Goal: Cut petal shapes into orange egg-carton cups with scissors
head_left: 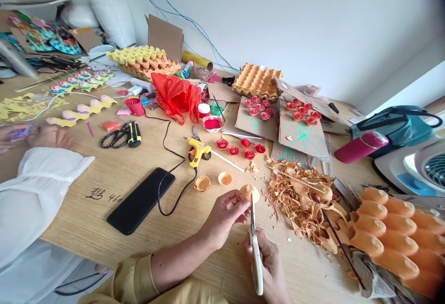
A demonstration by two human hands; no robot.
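Observation:
Near the table's front, my left hand [225, 211] pinches a small orange egg-carton cup [247, 192] between thumb and fingers. My right hand [267, 257] grips white-handled scissors [256, 262], whose blades point away from me and meet the cup's edge. Just beyond the cup lie a cut, scalloped cup [202, 183] and a plain round one [225, 179]. A yellow glue gun [198, 150] rests behind them, over another pair of scissors. Red paper roses [245, 142] stand to its right.
Orange scraps [299, 202] heap on the right, beside an orange egg tray [389, 230]. A black phone [141, 200] lies left, crossed by the glue gun's cord. A co-worker's white sleeve [45, 188] reaches in from the left. Cardboard [301, 130] with red roses stands behind.

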